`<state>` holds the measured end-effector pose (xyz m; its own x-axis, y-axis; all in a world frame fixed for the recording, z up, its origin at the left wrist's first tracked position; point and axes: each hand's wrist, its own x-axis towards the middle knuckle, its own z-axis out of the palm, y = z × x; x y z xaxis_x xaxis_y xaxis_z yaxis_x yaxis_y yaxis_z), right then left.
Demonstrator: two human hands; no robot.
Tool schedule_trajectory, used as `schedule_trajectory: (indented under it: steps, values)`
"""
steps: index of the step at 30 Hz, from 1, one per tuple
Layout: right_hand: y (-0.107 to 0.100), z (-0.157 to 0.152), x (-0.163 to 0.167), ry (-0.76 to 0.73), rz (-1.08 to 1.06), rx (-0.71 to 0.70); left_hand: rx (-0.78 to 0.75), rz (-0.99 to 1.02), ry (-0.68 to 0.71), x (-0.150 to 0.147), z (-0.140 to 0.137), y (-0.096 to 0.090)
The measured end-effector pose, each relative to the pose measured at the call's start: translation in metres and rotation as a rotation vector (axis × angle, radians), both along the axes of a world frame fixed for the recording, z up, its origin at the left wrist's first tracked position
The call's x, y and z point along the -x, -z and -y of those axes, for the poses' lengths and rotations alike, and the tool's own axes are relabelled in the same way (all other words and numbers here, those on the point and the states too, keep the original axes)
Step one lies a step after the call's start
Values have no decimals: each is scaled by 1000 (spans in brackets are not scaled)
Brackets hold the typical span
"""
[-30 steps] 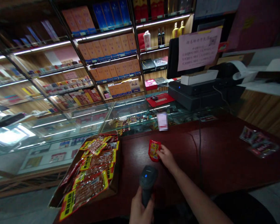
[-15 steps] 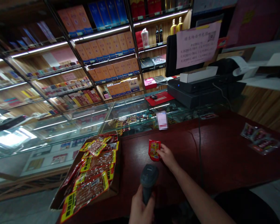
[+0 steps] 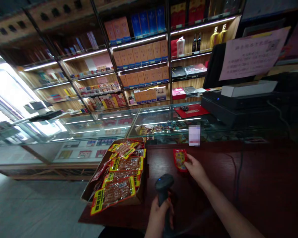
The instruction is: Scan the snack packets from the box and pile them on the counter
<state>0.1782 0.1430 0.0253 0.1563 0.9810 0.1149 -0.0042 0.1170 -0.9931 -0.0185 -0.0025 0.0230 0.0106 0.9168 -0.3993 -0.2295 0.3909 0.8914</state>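
Nearest is the left hand [image 3: 159, 211], its fingers curled tight around the grip of the scanner [image 3: 164, 182]. The scanner stands up, with its head at the top, near the red pack [image 3: 179, 160] but not touching it. The red pack is past the scanner's head and a bit to the right. Its long side runs mostly away from the person, with a small tilt. The right hand [image 3: 196, 168] is the nearer one: its fingers pinch the red pack by the right edge, closed on it, so the pack sticks out to their left. Whether the pack touches the table [image 3: 270, 178] is hard to tell. To the left sits a box [image 3: 136, 199] full of snack bags [image 3: 119, 191]. Just past the red pack is a small blurred card [image 3: 194, 135], and farther back a glass case [image 3: 106, 132].
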Motion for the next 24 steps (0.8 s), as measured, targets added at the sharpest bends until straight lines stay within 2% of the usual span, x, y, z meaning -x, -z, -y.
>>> schedule_trajectory:
  steps: [3, 6, 8, 11, 15, 17, 19, 21, 24]
  values:
    - [-47, -37, 38, -96, 214, -161, -4, 68, 21, 0, 1, 5]
    - [-95, -81, 96, -193, 417, -300, -32, 109, 12, 0, 3, 11]
    - [-118, -107, 137, -245, 525, -347, -41, 105, -15, 0, 4, 16]
    - [-132, -134, 190, -307, 646, -373, -56, 90, -68, 1, 5, 25]
    - [-123, -143, 225, -365, 721, -379, -57, 95, -151, -1, 3, 28]
    - [-113, -141, 220, -354, 723, -386, -61, 89, -163, -1, 4, 23]
    - [-99, -141, 195, -295, 716, -385, -66, 77, -148, -1, 6, 16]
    - [-84, -143, 149, -180, 718, -354, -69, 62, -115, 1, 7, 10]
    - [-61, -138, 43, 89, 721, -258, -80, 42, -76, 5, 4, 4]
